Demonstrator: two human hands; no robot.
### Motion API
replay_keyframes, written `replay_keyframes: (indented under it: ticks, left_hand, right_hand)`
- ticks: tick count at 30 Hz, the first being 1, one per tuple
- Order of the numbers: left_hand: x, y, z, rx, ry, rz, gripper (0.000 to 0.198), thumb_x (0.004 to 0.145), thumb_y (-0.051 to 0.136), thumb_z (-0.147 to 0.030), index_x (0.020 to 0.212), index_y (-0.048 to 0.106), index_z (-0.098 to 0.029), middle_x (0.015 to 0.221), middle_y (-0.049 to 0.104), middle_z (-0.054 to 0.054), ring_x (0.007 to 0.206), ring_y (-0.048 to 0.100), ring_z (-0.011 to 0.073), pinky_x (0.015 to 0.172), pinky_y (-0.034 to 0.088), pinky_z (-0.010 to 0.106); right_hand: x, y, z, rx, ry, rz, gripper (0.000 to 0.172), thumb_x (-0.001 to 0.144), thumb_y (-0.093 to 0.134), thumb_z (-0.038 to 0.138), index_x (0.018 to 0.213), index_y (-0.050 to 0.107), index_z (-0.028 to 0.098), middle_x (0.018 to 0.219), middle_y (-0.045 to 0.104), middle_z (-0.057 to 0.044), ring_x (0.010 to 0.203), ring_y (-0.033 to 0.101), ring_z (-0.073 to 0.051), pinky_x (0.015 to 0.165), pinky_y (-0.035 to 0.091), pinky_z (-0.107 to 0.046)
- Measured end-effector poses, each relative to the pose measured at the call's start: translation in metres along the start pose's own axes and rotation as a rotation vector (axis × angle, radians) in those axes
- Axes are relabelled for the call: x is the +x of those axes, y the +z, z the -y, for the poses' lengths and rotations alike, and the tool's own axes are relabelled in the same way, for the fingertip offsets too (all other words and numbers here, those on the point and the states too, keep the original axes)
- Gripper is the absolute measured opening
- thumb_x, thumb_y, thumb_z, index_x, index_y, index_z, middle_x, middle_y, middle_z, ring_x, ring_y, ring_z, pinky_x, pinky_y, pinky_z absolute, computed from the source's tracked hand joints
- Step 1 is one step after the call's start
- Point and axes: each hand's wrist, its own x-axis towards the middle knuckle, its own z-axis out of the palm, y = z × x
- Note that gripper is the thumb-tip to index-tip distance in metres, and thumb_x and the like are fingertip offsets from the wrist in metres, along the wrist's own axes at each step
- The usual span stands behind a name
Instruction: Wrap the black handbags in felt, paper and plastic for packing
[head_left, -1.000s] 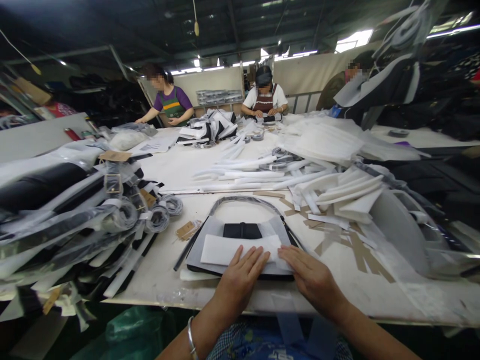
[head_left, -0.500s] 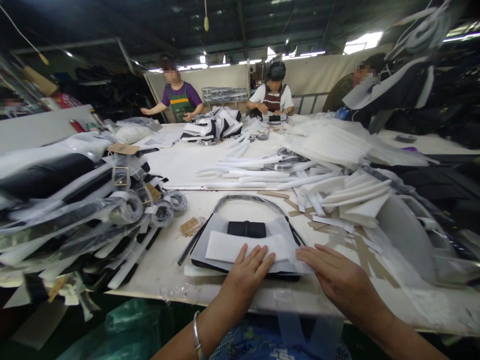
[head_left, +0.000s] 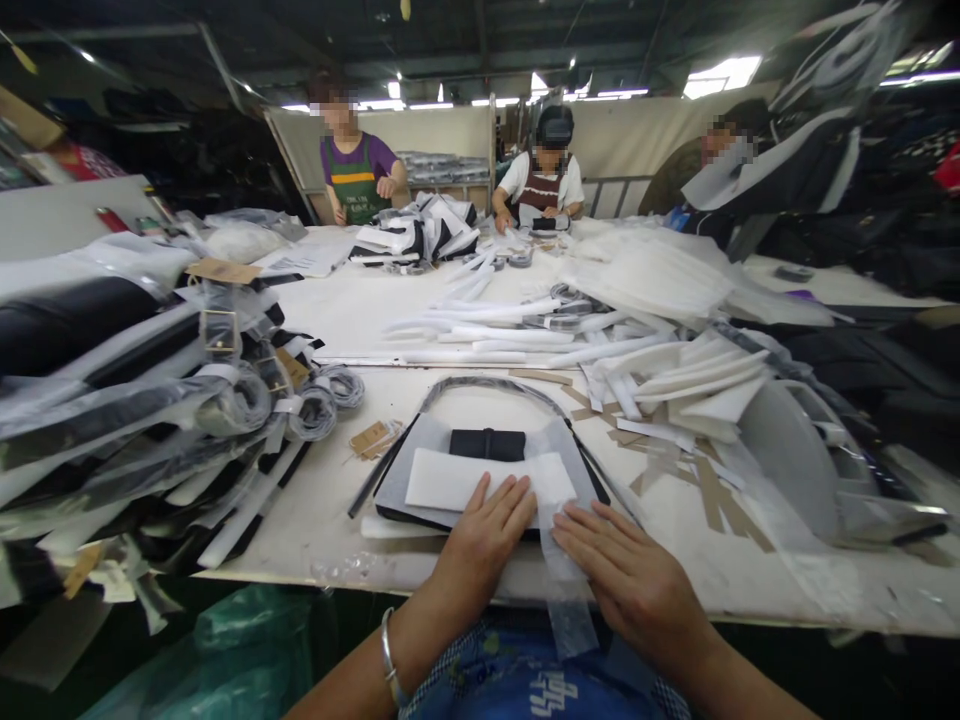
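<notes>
A black handbag (head_left: 595,484) lies flat before me, its wrapped handle (head_left: 489,383) arching away from me. Thin pale tissue (head_left: 427,440) covers much of its face, with a dark strap piece (head_left: 487,445) showing near the middle. Over the lower part rests a white foam sheet (head_left: 450,482). My left hand (head_left: 491,525) presses on that sheet, fingers stretched out. To its right, my right hand (head_left: 622,560) lies with fingers extended on a translucent strip (head_left: 568,600), which hangs down past the table's front edge.
Wrapped black bags and coiled straps (head_left: 311,410) are heaped at left. Paper tags (head_left: 373,440) lie beside the handbag. White foam pieces (head_left: 720,385) and brown card strips (head_left: 716,495) lie at right. Two people (head_left: 360,175) work across the table, another sits at far right.
My right hand has moved left and down, closer to my left hand, and the translucent strip now hangs lower. My left hand stays on the foam sheet. The view has shifted slightly.
</notes>
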Motion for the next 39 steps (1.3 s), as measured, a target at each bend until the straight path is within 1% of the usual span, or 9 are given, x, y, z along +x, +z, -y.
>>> replay_keyframes:
  ticks: [8,11,14,18,23,27,30,34,39]
  left_hand:
    - [0.001,-0.010,-0.003,-0.068,-0.024,0.034,0.049,0.101,0.039,-0.013,0.149,0.040,-0.026,0.158,0.037,0.009,0.142,0.042,0.0247,0.115,0.037,0.053]
    - [0.001,-0.012,-0.002,-0.047,0.037,0.059,0.050,0.102,0.042,-0.018,0.151,0.036,-0.028,0.154,0.044,0.003,0.141,0.043,0.0268,0.118,0.032,0.056]
    - [0.000,-0.009,-0.002,-0.033,0.042,0.044,0.050,0.103,0.041,-0.018,0.152,0.036,-0.026,0.153,0.047,0.001,0.140,0.044,0.0257,0.119,0.029,0.055]
    - [0.000,-0.008,-0.002,-0.047,0.011,0.061,0.056,0.101,0.040,-0.013,0.154,0.029,-0.026,0.153,0.046,0.001,0.141,0.043,0.0240,0.120,0.027,0.054]
    - [0.005,-0.025,-0.005,-0.179,-0.024,0.156,0.075,0.089,0.053,-0.015,0.157,0.023,-0.025,0.157,0.040,0.002,0.145,0.036,0.0273,0.121,0.024,0.057]
    - [0.011,-0.023,-0.014,-0.233,-0.099,0.056,0.063,0.091,0.061,-0.038,0.149,0.041,-0.026,0.147,0.054,0.005,0.139,0.045,0.0296,0.119,0.027,0.059]
    - [0.011,-0.008,-0.019,-0.155,-0.130,-0.116,0.036,0.098,0.055,-0.031,0.133,0.059,-0.029,0.134,0.065,0.002,0.130,0.056,0.0269,0.115,0.033,0.057]
    - [0.008,0.005,-0.019,-0.076,-0.104,-0.202,0.031,0.100,0.053,-0.025,0.129,0.062,-0.030,0.131,0.067,0.000,0.128,0.058,0.0259,0.113,0.038,0.056]
    - [0.007,0.006,-0.018,-0.050,-0.081,-0.205,0.032,0.100,0.054,-0.025,0.130,0.062,-0.030,0.131,0.067,0.001,0.128,0.058,0.0248,0.113,0.038,0.055]
  right_hand:
    - [-0.028,0.022,-0.002,-0.004,-0.041,-0.022,0.041,0.090,0.047,0.001,0.127,0.064,0.010,0.130,0.067,-0.011,0.132,0.053,-0.023,0.116,0.040,-0.043]
    - [-0.033,0.018,-0.002,0.082,-0.020,-0.002,0.034,0.095,0.058,0.021,0.127,0.064,0.011,0.133,0.064,-0.015,0.135,0.051,-0.027,0.114,0.043,-0.047]
    - [-0.029,0.008,-0.004,0.215,0.064,0.034,0.046,0.097,0.057,0.042,0.132,0.060,0.013,0.133,0.064,-0.016,0.130,0.055,-0.028,0.110,0.046,-0.050]
    - [-0.015,0.008,-0.011,0.170,0.159,-0.057,0.034,0.097,0.058,0.024,0.130,0.060,0.018,0.115,0.073,-0.011,0.109,0.067,-0.022,0.097,0.055,-0.040]
    - [-0.008,0.032,-0.020,0.086,0.128,-0.062,0.022,0.098,0.049,0.012,0.108,0.068,0.017,0.095,0.071,-0.009,0.088,0.064,-0.021,0.080,0.053,-0.036]
    - [-0.012,0.049,-0.024,0.092,0.110,-0.104,0.020,0.097,0.049,0.013,0.101,0.068,0.017,0.089,0.069,-0.008,0.084,0.061,-0.019,0.077,0.050,-0.033]
    - [-0.015,0.052,-0.025,0.086,0.120,-0.136,0.018,0.097,0.051,0.013,0.098,0.068,0.017,0.087,0.069,-0.007,0.083,0.061,-0.019,0.078,0.050,-0.033]
    - [-0.027,0.035,-0.023,0.090,0.058,-0.095,0.027,0.096,0.051,0.008,0.117,0.065,0.016,0.105,0.072,-0.009,0.103,0.064,-0.020,0.093,0.052,-0.038]
    - [-0.059,0.009,-0.008,0.093,-0.127,0.142,0.049,0.094,0.063,0.023,0.140,0.053,0.013,0.139,0.061,-0.013,0.140,0.044,-0.027,0.117,0.036,-0.053]
